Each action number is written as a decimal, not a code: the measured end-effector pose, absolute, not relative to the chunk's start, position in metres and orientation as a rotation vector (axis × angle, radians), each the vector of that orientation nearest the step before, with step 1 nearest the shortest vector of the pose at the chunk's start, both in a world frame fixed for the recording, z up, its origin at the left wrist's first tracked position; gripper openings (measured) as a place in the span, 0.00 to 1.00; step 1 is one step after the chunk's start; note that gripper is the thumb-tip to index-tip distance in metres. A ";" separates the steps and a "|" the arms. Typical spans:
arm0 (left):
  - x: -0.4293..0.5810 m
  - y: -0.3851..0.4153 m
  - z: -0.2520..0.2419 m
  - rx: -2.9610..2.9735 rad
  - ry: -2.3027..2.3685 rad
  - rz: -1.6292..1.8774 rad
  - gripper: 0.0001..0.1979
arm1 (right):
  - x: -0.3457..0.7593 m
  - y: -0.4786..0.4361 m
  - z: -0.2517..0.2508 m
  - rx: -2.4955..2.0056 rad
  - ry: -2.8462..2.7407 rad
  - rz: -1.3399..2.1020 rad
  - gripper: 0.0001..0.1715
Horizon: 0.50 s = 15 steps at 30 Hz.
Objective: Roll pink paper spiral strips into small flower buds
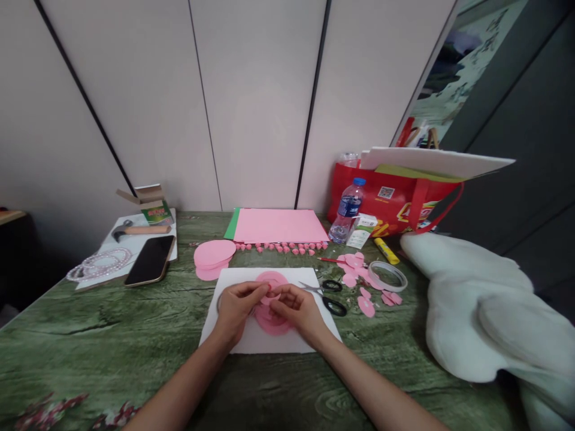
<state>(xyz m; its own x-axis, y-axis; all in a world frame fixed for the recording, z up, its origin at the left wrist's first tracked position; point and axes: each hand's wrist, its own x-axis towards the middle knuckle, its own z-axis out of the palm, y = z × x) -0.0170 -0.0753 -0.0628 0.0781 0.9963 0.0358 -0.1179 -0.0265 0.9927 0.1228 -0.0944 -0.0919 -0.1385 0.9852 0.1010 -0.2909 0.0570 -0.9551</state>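
Over a white board, my left hand and my right hand meet fingertip to fingertip. Between them is a small pink paper piece, pinched from both sides; its exact shape is partly covered by my fingers. Round pink paper pieces lie on the board under my hands, one toward the far edge and one toward me. Scissors with black handles rest with their blades over the board's right edge, close to my right hand.
Behind the board lie pink sheets and a row of small pink rolls. Pink ovals, a phone and a hammer are leftward. Tape, a glue stick, a bottle and a red bag stand right.
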 end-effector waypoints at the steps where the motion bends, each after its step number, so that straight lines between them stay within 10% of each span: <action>1: -0.017 -0.075 -0.064 1.191 1.052 1.232 0.09 | 0.123 -0.093 -0.092 -0.855 -1.124 1.369 0.14; 15: -0.017 -0.071 -0.069 1.260 1.084 1.231 0.08 | 0.128 -0.090 -0.089 -0.896 -0.990 1.259 0.13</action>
<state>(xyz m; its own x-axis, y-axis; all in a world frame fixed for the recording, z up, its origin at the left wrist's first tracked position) -0.0168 -0.0714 -0.0693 0.0711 0.9946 0.0753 -0.0514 -0.0717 0.9961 0.1283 -0.0901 -0.0885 0.0394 0.9944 0.0983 -0.3303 0.1058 -0.9379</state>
